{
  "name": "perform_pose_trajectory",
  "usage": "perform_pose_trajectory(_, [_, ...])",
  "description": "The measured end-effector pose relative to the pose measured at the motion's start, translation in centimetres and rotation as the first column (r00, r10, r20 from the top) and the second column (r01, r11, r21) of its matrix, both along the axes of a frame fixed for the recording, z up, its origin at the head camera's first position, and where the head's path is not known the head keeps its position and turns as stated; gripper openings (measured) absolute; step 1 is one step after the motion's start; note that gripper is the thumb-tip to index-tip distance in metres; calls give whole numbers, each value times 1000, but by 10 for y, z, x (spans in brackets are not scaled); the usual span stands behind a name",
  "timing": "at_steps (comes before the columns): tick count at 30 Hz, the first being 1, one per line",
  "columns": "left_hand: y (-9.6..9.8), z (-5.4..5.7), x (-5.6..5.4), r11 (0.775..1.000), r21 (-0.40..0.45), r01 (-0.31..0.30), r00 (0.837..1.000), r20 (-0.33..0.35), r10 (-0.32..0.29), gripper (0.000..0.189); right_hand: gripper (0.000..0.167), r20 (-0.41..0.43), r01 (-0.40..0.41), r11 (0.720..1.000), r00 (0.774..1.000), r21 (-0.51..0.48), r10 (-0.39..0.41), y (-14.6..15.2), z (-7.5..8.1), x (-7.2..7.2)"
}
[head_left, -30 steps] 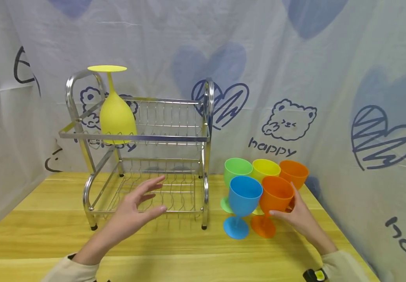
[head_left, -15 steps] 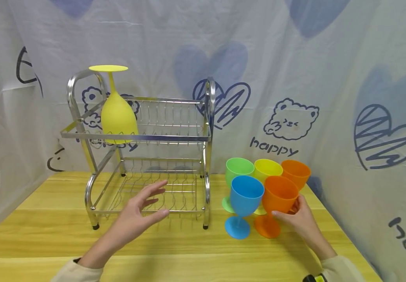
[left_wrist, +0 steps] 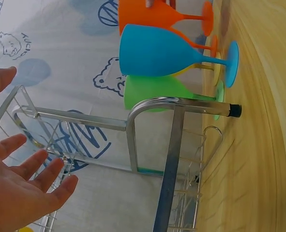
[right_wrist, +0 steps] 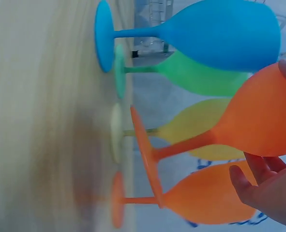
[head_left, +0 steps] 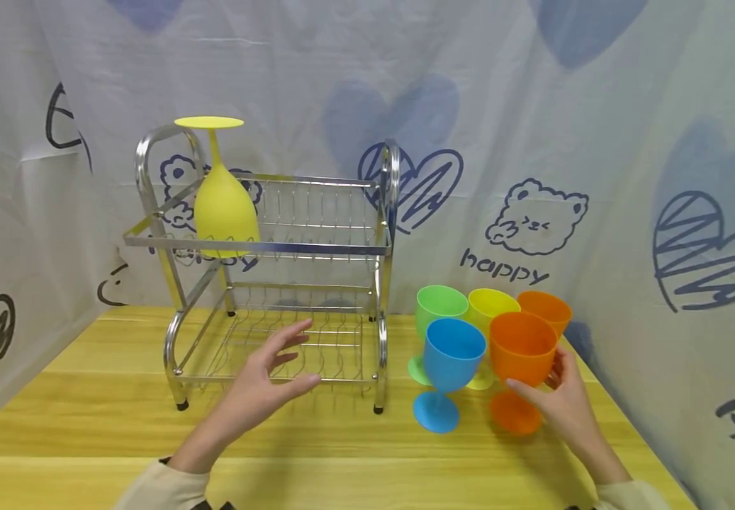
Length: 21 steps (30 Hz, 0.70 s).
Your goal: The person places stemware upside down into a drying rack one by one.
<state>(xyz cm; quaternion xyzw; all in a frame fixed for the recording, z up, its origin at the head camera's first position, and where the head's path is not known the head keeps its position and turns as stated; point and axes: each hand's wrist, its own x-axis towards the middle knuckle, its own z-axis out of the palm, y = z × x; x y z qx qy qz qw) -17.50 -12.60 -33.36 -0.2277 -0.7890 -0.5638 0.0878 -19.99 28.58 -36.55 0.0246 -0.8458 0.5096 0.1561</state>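
Note:
My right hand (head_left: pixel 565 404) holds an orange goblet (head_left: pixel 522 350) by its bowl, thumb on the near side and fingers round the right. The right wrist view shows this goblet's foot (right_wrist: pixel 146 157) tilted and raised off the table. Beside it stand a blue goblet (head_left: pixel 453 354), a green goblet (head_left: pixel 439 308), a yellow goblet (head_left: pixel 491 306) and a second orange goblet (head_left: pixel 548 306), all upright. My left hand (head_left: pixel 255 389) hovers before the rack's lower tier, fingers spread and holding nothing. A yellow goblet (head_left: pixel 225 205) sits upside down at the left of the rack's upper tier.
A two-tier chrome dish rack (head_left: pixel 259 248) with wire slots stands left of centre on the wooden table (head_left: pixel 316 467). A patterned cloth (head_left: pixel 316 64) hangs behind and along both sides, close to the goblets on the right.
My right hand has tightened round the front orange goblet and drawn it a little right, away from the blue one, lifting it. My left hand keeps its pose; the view has shifted slightly.

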Motion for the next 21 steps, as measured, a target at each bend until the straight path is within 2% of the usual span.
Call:
perform_pose_trajectory(6, [11,-6,-4,1000,0,-2,1000,-12,2,72,83,-169,-29,997,985,78,42,-9,9,10])
perform_pose_trajectory(10, [20,-6,-5,1000,-24,2,1000,-23,-3,74,86,-211,-22,992,976,123,48,-16,16,17])
perform_pose_trajectory(15, [31,-4,-6,999,-39,19,996,-89,-22,75,89,-252,-24,985,965,171,67,-24,23,24])
perform_pose_trajectory(18, [37,-1,-4,998,-48,34,992,-124,-40,75,90,-295,-31,975,950,220,97,-30,27,28])
perform_pose_trajectory(21, [43,4,-2,997,-64,44,988,-146,-53,78,91,-354,-40,962,925,269,137,-37,32,32])
